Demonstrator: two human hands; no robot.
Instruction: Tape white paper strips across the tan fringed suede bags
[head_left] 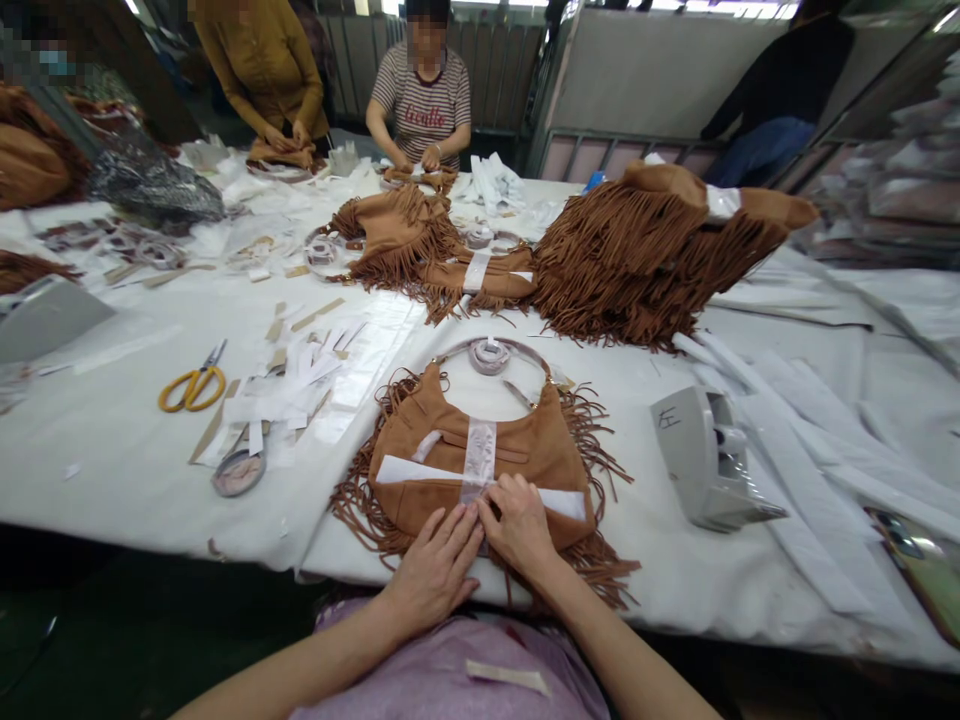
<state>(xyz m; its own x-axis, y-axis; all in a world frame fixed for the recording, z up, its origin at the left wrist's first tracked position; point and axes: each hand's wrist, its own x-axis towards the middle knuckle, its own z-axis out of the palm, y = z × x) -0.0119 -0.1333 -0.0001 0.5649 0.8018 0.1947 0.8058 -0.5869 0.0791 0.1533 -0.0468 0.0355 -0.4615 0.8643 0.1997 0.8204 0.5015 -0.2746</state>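
A brown suede fringed handbag (420,510) lies flat in front of me, its handle pointing away. A white paper strip (562,503) runs across it, and a band of clear tape (480,450) crosses the strip at the middle. My left hand (435,565) rests flat on the lower edge of the bag, fingers stretched toward the tape. Beside it, my right hand (517,520) is closed, its bent fingers pressed together at the tape's lower end. Those fingertips partly hide the tape end. Inside the handle loop sits a wrapped, coiled strap (489,355).
A grey tape dispenser (701,460) stands right, near white paper strips (802,480) and a phone (919,560). Yellow-handled scissors (193,388), paper scraps (292,385) and a tape roll (238,472) lie left. More fringed bags (637,250) are piled beyond; co-workers (421,95) stand across the table.
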